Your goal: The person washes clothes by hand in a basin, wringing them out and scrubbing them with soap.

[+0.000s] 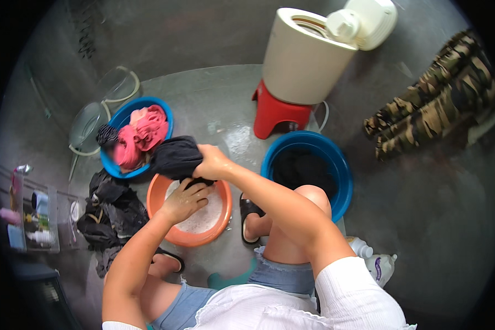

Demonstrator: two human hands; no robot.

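Note:
My right hand (213, 161) grips a bunched black cloth (176, 156), lifted over the far rim of an orange plastic basin (227, 206). Foamy, whitish water (201, 220) fills the basin. Just below the right hand, my left hand (189, 201) is above the water, its fingers slightly apart and touching the cloth's lower end. Whether those fingers grip it cannot be made out. Beyond the cloth, a blue tub (170, 113) holds pink garments (148, 130) and a dark patterned piece (107, 136).
Dark clothes (113, 206) lie heaped left of the basin. Another blue tub (346, 185) with dark laundry (303, 169) stands right, before a white spin dryer (309, 62) on a red base (276, 111). Bottles fill a clear rack (41, 245). Camouflage trousers (433, 103) hang right. A white bottle (359, 247) stands near my hip.

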